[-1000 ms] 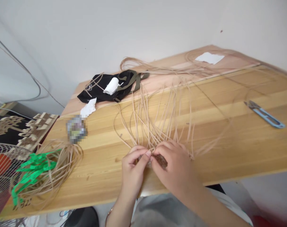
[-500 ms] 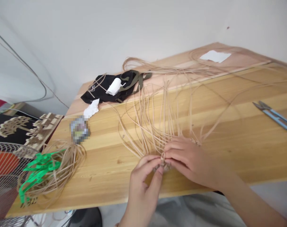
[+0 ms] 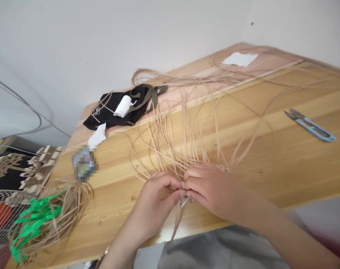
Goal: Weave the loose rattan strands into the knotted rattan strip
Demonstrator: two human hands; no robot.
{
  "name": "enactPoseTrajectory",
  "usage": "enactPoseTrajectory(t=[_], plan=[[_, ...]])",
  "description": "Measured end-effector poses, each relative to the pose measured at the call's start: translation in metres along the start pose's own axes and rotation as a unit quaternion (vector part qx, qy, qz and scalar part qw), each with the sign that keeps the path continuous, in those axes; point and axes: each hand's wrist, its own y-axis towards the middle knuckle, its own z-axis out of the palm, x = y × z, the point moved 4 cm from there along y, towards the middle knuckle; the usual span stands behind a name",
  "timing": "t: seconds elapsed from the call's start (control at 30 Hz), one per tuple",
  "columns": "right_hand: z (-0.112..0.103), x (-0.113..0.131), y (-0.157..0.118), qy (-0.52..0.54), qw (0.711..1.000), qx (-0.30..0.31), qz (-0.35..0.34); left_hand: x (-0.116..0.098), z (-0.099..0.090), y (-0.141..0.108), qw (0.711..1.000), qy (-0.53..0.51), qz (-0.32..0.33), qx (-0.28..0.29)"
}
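Pinching in close at the near side of the pale wooden counter [image 3: 114, 201], the left hand [image 3: 153, 198] and right hand [image 3: 212, 190] have their grip closed on thin, flexible tan strands [image 3: 177, 219], seemingly to steady the small tan weave [image 3: 185, 202] half hidden beneath. Out fan the long free ends [image 3: 184, 130], probably leaving the fingers room, though cluttering the stretch towards the black fabric bag [image 3: 108, 116]; blue-handled metal snips [image 3: 312, 130] lie well apart at right, a loose tan coil [image 3: 77, 207] with bright green strips [image 3: 43, 209] at left.
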Motion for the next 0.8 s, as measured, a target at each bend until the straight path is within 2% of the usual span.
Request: enactPoseTrajectory(t=[0.2, 0.33, 0.57, 0.8], plan=[[-0.004, -0.002, -0.004, 0.022, 0.999, 0.007, 0.049, 0.007, 0.002, 0.002, 0.999, -0.050, 0.002, 0.013], [-0.006, -0.005, -0.009, 0.026, 0.998, -0.026, 0.056, 0.007, 0.002, 0.002, 0.998, -0.052, 0.032, 0.001], [0.000, -0.002, -0.011, -0.033, 0.996, -0.071, 0.048, -0.005, 0.000, -0.002, 0.990, 0.102, 0.092, -0.004], [0.007, 0.002, -0.017, -0.069, 0.993, -0.084, 0.037, -0.014, 0.006, -0.001, 0.980, 0.189, 0.055, 0.043]])
